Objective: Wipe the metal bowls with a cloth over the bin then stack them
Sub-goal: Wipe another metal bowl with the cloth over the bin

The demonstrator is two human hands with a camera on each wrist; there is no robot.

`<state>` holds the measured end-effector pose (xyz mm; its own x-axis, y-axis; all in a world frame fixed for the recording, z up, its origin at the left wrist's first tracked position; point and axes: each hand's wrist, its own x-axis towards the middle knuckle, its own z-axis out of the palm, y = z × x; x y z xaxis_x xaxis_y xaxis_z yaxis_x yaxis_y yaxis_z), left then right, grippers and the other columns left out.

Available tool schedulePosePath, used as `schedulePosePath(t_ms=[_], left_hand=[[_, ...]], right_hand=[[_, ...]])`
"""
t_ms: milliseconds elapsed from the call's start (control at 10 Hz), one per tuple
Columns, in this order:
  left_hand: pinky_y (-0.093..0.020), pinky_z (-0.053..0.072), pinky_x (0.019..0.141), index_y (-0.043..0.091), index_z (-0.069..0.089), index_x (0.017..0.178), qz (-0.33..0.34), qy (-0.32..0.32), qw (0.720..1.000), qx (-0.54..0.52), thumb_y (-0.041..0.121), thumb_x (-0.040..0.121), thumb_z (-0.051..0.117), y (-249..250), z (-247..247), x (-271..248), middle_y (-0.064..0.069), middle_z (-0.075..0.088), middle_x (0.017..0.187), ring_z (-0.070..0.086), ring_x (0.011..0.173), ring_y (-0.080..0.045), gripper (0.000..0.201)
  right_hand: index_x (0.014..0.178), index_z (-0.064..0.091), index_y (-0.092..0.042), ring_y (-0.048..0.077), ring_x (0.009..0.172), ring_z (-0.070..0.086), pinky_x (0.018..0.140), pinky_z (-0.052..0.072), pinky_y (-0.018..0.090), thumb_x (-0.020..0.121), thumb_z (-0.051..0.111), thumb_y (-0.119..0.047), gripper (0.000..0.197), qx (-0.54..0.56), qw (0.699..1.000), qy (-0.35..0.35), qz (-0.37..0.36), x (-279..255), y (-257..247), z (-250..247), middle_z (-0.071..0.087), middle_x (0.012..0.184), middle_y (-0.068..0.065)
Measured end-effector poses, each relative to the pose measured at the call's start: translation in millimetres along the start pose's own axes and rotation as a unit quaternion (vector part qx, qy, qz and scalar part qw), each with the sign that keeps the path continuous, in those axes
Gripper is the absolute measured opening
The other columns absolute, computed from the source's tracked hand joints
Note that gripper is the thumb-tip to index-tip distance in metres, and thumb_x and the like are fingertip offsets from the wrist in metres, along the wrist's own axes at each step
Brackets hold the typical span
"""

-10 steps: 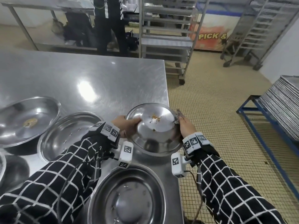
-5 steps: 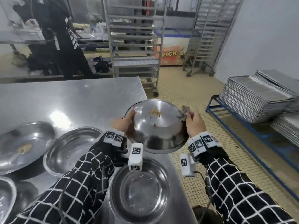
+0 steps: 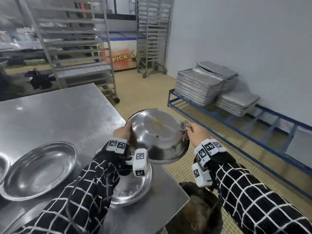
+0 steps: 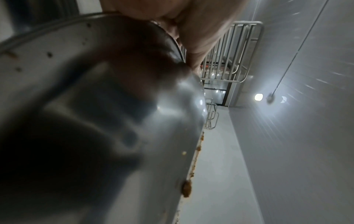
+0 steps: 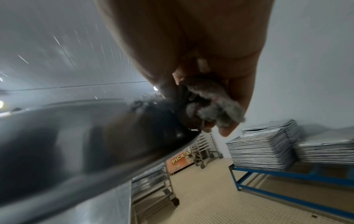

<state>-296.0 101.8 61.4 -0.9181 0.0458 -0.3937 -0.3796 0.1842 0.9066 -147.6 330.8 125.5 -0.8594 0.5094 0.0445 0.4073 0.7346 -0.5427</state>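
A metal bowl [image 3: 157, 137] with orange food crumbs inside hangs tilted in the air at the table's right edge. My left hand [image 3: 124, 130] grips its left rim, thumb on the inside. My right hand [image 3: 194, 132] pinches a grey cloth [image 3: 184, 128] against the right rim. In the left wrist view the bowl's [image 4: 95, 106] soiled edge fills the frame under my fingers [image 4: 193, 33]. The right wrist view shows the cloth [image 5: 210, 104] bunched in my fingers [image 5: 237, 97] at the bowl's [image 5: 86, 136] rim. A dark bin [image 3: 200, 211] stands below, beside the table corner.
Two more metal bowls [image 3: 38, 168] [image 3: 133, 190] lie on the steel table [image 3: 67, 115], a third at the lower left edge [image 3: 22, 220]. Stacked baking trays [image 3: 199, 85] sit on a blue frame [image 3: 236, 139] to the right. Tray racks [image 3: 76, 48] stand behind.
Both hands have lifted the bowl off the table and carried it right, past the table's edge. The head view has swung right, and the bin shows below.
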Motion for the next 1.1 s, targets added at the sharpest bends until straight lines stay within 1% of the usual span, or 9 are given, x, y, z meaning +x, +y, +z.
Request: schedulePosePath(t_ms=[100, 200, 300, 400, 500, 600, 800, 1000, 1100], left_hand=[[-0.047, 0.049, 0.098, 0.028, 0.050, 0.073, -0.002, -0.016, 1.000, 0.008, 0.058, 0.089, 0.045, 3.4, 30.0, -32.7, -0.009, 0.060, 0.106, 0.060, 0.099, -0.028, 0.035], [-0.047, 0.047, 0.100, 0.027, 0.048, 0.072, 0.001, -0.037, 0.999, -0.005, 0.046, 0.097, 0.043, 0.4, 49.6, -35.9, -0.007, 0.055, 0.103, 0.054, 0.095, -0.024, 0.032], [-0.046, 0.047, 0.100, 0.028, 0.049, 0.073, -0.002, -0.072, 0.997, 0.000, 0.047, 0.095, 0.042, -4.8, 80.6, -41.8, -0.006, 0.057, 0.098, 0.056, 0.096, -0.025, 0.030], [-0.048, 0.048, 0.099, 0.028, 0.051, 0.074, 0.006, -0.068, 0.998, 0.006, 0.059, 0.082, 0.043, -19.3, 103.1, -20.9, -0.008, 0.059, 0.104, 0.060, 0.108, -0.031, 0.033], [-0.050, 0.048, 0.099, 0.031, 0.052, 0.075, -0.010, -0.066, 0.998, 0.010, 0.072, 0.062, 0.041, -41.4, 144.8, 11.0, -0.010, 0.062, 0.114, 0.059, 0.115, -0.033, 0.045], [-0.050, 0.048, 0.099, 0.032, 0.054, 0.077, -0.017, -0.066, 0.998, 0.018, 0.075, 0.058, 0.040, -51.1, 165.3, 15.3, -0.011, 0.062, 0.119, 0.059, 0.115, -0.033, 0.049], [-0.053, 0.046, 0.100, 0.035, 0.056, 0.079, 0.001, -0.066, 0.998, 0.016, 0.078, 0.049, 0.038, -70.7, 199.8, 27.3, -0.014, 0.060, 0.128, 0.056, 0.119, -0.036, 0.055], [-0.052, 0.045, 0.101, 0.035, 0.056, 0.079, 0.002, 0.000, 1.000, -0.011, 0.071, 0.061, 0.041, -61.1, 214.8, -3.0, -0.012, 0.063, 0.120, 0.057, 0.118, -0.036, 0.043], [-0.055, 0.046, 0.099, 0.032, 0.056, 0.081, -0.001, 0.010, 1.000, -0.022, 0.076, 0.056, 0.040, -74.6, 218.0, 9.7, -0.017, 0.062, 0.122, 0.057, 0.117, -0.039, 0.052]], right_hand=[[0.108, 0.058, -0.005, 0.024, 0.093, 0.056, 0.071, 0.034, 0.026, 0.101, 0.041, -0.024, 0.026, -0.015, 0.999, 0.016, 0.035, -13.8, 28.8, -14.4, 0.058, 0.095, 0.007], [0.106, 0.058, -0.007, 0.027, 0.095, 0.058, 0.071, 0.037, 0.030, 0.100, 0.042, -0.028, 0.027, -0.028, 0.998, 0.033, 0.053, -19.1, 49.4, -23.8, 0.057, 0.092, 0.007], [0.109, 0.060, -0.007, 0.025, 0.094, 0.054, 0.076, 0.038, 0.030, 0.099, 0.044, -0.028, 0.028, -0.026, 0.996, 0.074, 0.049, -21.1, 76.4, -38.9, 0.056, 0.104, 0.011], [0.103, 0.056, -0.006, 0.021, 0.085, 0.055, 0.068, 0.037, 0.024, 0.097, 0.048, -0.025, 0.021, 0.018, 0.994, 0.097, 0.045, -18.3, 90.1, -47.0, 0.055, 0.093, 0.006], [0.100, 0.040, -0.010, 0.008, 0.062, 0.052, 0.046, 0.032, 0.013, 0.096, 0.052, -0.023, 0.018, 0.086, 0.988, 0.115, 0.056, -5.7, 112.9, -57.8, 0.049, 0.076, -0.004], [0.101, 0.037, -0.011, 0.005, 0.058, 0.051, 0.043, 0.032, 0.013, 0.097, 0.049, -0.025, 0.019, 0.123, 0.985, 0.106, 0.065, 9.2, 127.3, -63.5, 0.050, 0.075, -0.004], [0.106, 0.040, -0.011, 0.023, 0.082, 0.061, 0.060, 0.047, 0.027, 0.099, 0.040, -0.023, 0.013, 0.220, 0.973, 0.045, 0.054, 56.7, 156.0, -65.8, 0.059, 0.100, 0.010], [0.113, 0.064, -0.008, 0.018, 0.099, 0.059, 0.085, 0.046, 0.025, 0.092, 0.054, -0.009, 0.023, 0.109, 0.986, 0.031, -0.122, 93.3, 170.7, -62.1, 0.064, 0.109, 0.005], [0.115, 0.067, -0.010, 0.017, 0.104, 0.059, 0.092, 0.043, 0.021, 0.088, 0.062, -0.008, 0.027, 0.102, 0.972, -0.001, -0.212, 100.0, 170.0, -48.5, 0.064, 0.115, 0.005]])
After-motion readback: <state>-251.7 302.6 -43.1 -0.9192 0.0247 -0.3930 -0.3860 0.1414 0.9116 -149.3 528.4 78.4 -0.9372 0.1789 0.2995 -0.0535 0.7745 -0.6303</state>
